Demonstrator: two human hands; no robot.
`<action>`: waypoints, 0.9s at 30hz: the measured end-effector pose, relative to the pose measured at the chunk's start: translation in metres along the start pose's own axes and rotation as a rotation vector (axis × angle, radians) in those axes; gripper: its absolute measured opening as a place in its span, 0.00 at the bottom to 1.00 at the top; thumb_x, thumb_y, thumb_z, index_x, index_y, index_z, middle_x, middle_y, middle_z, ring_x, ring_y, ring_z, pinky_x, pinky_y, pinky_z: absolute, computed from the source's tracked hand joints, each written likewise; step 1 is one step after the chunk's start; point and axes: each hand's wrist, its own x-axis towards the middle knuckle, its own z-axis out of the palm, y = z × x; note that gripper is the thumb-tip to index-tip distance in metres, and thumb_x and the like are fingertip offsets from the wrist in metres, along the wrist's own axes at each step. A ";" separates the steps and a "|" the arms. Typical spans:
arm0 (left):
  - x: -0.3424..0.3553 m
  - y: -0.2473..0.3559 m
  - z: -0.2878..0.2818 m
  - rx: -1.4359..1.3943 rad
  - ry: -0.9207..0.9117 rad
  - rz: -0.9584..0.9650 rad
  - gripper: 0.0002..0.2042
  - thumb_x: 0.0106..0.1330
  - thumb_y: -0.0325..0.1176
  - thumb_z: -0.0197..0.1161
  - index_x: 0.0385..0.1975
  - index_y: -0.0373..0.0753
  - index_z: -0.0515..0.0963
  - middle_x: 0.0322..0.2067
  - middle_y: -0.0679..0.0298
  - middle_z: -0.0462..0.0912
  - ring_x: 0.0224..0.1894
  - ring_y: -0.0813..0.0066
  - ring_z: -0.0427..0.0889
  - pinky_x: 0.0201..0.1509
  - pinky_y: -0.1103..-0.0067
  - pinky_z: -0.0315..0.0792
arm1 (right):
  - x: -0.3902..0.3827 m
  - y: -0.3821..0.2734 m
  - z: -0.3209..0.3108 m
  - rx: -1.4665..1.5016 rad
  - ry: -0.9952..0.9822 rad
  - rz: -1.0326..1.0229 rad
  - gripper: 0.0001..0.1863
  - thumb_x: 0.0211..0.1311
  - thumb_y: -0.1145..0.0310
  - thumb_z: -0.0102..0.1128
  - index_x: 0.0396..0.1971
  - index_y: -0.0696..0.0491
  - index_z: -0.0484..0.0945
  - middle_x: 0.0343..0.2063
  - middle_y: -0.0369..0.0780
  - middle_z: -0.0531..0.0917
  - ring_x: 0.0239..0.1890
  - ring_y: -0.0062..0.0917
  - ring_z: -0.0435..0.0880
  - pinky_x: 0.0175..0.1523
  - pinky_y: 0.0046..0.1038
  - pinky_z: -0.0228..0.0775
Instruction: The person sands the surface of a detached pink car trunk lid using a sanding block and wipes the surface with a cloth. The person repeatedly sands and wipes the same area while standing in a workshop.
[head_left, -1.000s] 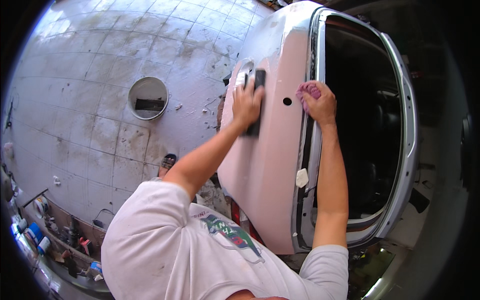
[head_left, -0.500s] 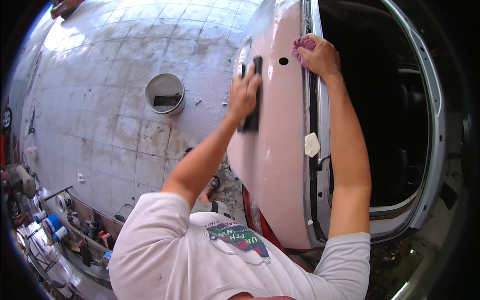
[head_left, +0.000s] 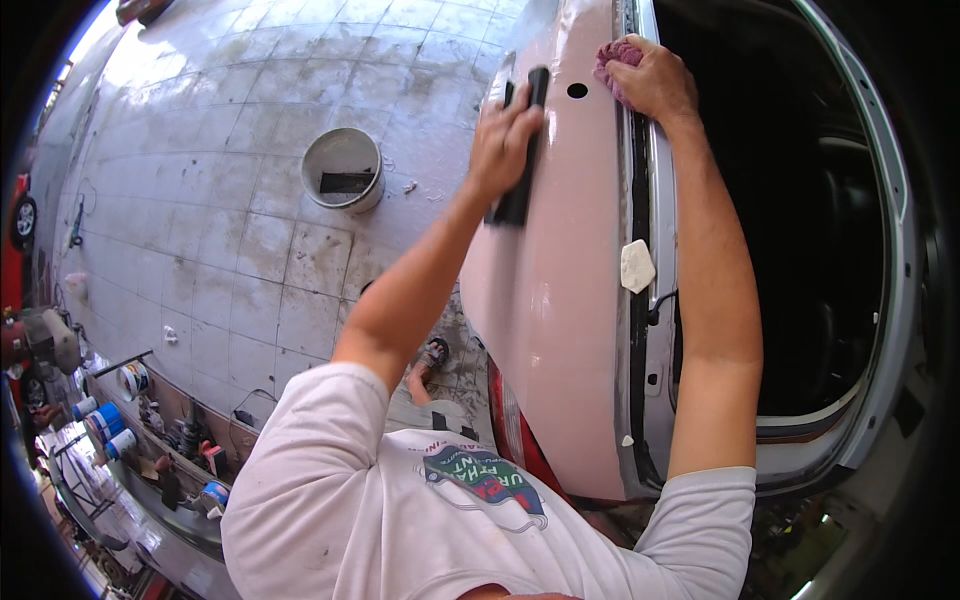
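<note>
My left hand (head_left: 500,148) grips a long black sanding block (head_left: 513,203), laid lengthwise on the pinkish, primer-coloured car body panel (head_left: 565,300). Its fingers wrap over the block, whose underside is hidden. A crumpled purple-red cloth (head_left: 612,72) is bunched in my right hand (head_left: 664,88), which rests at the panel's right edge by the window opening. Between the two hands the panel has a round dark hole (head_left: 577,91). The panel surface looks wet and glossy in places.
A bucket (head_left: 343,170) with dark liquid stands on the tiled floor left of the car. A white angular piece (head_left: 637,266) sits on the dark channel beside the panel. A red tail light (head_left: 520,430) is near my body. Cans (head_left: 105,422) and tools crowd the lower left.
My left hand has slid the sanding block forward along the panel. My right hand, still holding the cloth, appears slightly farther forward, while the whole view has shifted a little.
</note>
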 end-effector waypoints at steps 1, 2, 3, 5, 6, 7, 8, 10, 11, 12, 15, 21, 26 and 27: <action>0.021 -0.008 0.005 -0.029 0.017 -0.098 0.19 0.79 0.38 0.50 0.56 0.35 0.84 0.69 0.46 0.77 0.53 0.37 0.77 0.64 0.58 0.69 | 0.001 -0.001 0.000 -0.006 -0.004 -0.009 0.31 0.60 0.43 0.68 0.63 0.35 0.84 0.54 0.42 0.91 0.56 0.41 0.90 0.65 0.46 0.80; 0.035 -0.007 0.012 -0.046 0.035 -0.273 0.19 0.80 0.39 0.49 0.56 0.35 0.84 0.69 0.51 0.78 0.55 0.38 0.76 0.65 0.58 0.68 | 0.002 0.001 -0.001 -0.013 -0.010 -0.012 0.31 0.60 0.43 0.67 0.64 0.35 0.84 0.54 0.42 0.91 0.56 0.41 0.90 0.65 0.46 0.80; 0.026 -0.001 0.015 -0.035 0.020 -0.271 0.20 0.79 0.40 0.50 0.59 0.36 0.83 0.68 0.49 0.78 0.56 0.38 0.75 0.66 0.58 0.67 | 0.001 0.004 -0.001 -0.026 -0.014 -0.009 0.31 0.60 0.43 0.67 0.63 0.35 0.84 0.53 0.42 0.91 0.56 0.41 0.90 0.65 0.45 0.80; -0.007 0.025 0.017 -0.015 -0.019 -0.262 0.23 0.79 0.42 0.52 0.65 0.36 0.81 0.67 0.45 0.78 0.60 0.38 0.74 0.69 0.59 0.65 | 0.000 0.014 0.001 -0.053 -0.016 0.007 0.30 0.61 0.43 0.67 0.63 0.36 0.84 0.53 0.42 0.91 0.56 0.41 0.90 0.65 0.45 0.80; -0.032 0.049 0.015 -0.046 0.028 -0.261 0.24 0.79 0.43 0.53 0.67 0.35 0.79 0.65 0.42 0.78 0.61 0.39 0.73 0.70 0.59 0.65 | -0.001 0.022 0.003 -0.066 -0.013 0.009 0.30 0.62 0.43 0.67 0.63 0.36 0.85 0.52 0.42 0.91 0.55 0.41 0.91 0.64 0.45 0.80; -0.063 0.076 0.010 -0.071 0.076 -0.266 0.26 0.78 0.43 0.55 0.70 0.34 0.77 0.62 0.39 0.78 0.63 0.39 0.72 0.71 0.58 0.64 | -0.003 0.022 0.004 -0.058 -0.015 0.018 0.29 0.62 0.43 0.66 0.63 0.36 0.85 0.52 0.42 0.91 0.55 0.41 0.91 0.64 0.45 0.80; -0.089 0.097 0.000 -0.047 0.064 -0.267 0.26 0.78 0.43 0.56 0.70 0.34 0.77 0.61 0.38 0.78 0.63 0.39 0.72 0.71 0.58 0.64 | -0.005 0.019 0.004 -0.048 -0.020 0.022 0.29 0.63 0.43 0.66 0.62 0.37 0.85 0.52 0.42 0.92 0.55 0.41 0.91 0.64 0.45 0.80; -0.103 0.102 -0.007 -0.086 0.043 -0.275 0.27 0.78 0.44 0.55 0.70 0.33 0.76 0.58 0.36 0.79 0.62 0.39 0.73 0.70 0.56 0.65 | -0.006 0.022 0.003 -0.044 -0.006 0.022 0.28 0.64 0.43 0.66 0.62 0.37 0.85 0.52 0.42 0.92 0.55 0.40 0.91 0.64 0.45 0.81; -0.093 0.087 0.001 -0.076 0.032 -0.240 0.27 0.78 0.44 0.55 0.70 0.33 0.75 0.58 0.37 0.80 0.63 0.39 0.73 0.71 0.56 0.64 | -0.006 0.024 0.003 -0.039 0.007 0.016 0.28 0.64 0.44 0.66 0.62 0.37 0.86 0.52 0.41 0.92 0.55 0.40 0.91 0.64 0.45 0.81; -0.074 0.056 0.010 -0.062 0.021 -0.209 0.28 0.78 0.44 0.54 0.71 0.33 0.75 0.57 0.37 0.81 0.64 0.39 0.73 0.71 0.56 0.64 | -0.007 0.024 0.004 -0.031 0.016 0.008 0.28 0.64 0.44 0.66 0.61 0.37 0.86 0.52 0.41 0.92 0.55 0.40 0.91 0.64 0.45 0.81; 0.001 -0.038 0.021 0.149 -0.045 -0.197 0.22 0.78 0.42 0.52 0.64 0.38 0.81 0.58 0.43 0.84 0.61 0.39 0.77 0.68 0.55 0.69 | 0.000 0.008 0.001 -0.007 -0.022 -0.007 0.26 0.64 0.44 0.66 0.60 0.36 0.86 0.51 0.41 0.92 0.54 0.40 0.91 0.63 0.45 0.81; -0.057 0.041 0.025 0.097 0.004 -0.270 0.16 0.78 0.40 0.52 0.52 0.43 0.84 0.64 0.47 0.81 0.57 0.41 0.76 0.64 0.56 0.71 | -0.005 0.024 0.001 -0.057 0.001 0.038 0.25 0.62 0.45 0.68 0.57 0.36 0.88 0.50 0.42 0.92 0.53 0.42 0.91 0.61 0.45 0.82; -0.096 0.101 -0.010 -0.113 0.042 -0.419 0.28 0.77 0.48 0.54 0.69 0.36 0.77 0.62 0.34 0.75 0.66 0.38 0.71 0.73 0.57 0.65 | -0.003 0.020 -0.001 0.014 -0.014 0.025 0.25 0.60 0.45 0.69 0.55 0.38 0.88 0.48 0.43 0.92 0.52 0.44 0.91 0.60 0.44 0.82; -0.076 0.080 -0.006 -0.091 0.042 -0.427 0.28 0.77 0.49 0.54 0.69 0.37 0.77 0.62 0.34 0.76 0.66 0.38 0.71 0.73 0.57 0.65 | -0.002 0.022 -0.002 0.021 -0.009 0.025 0.24 0.59 0.45 0.69 0.54 0.38 0.89 0.48 0.43 0.92 0.52 0.44 0.91 0.60 0.44 0.82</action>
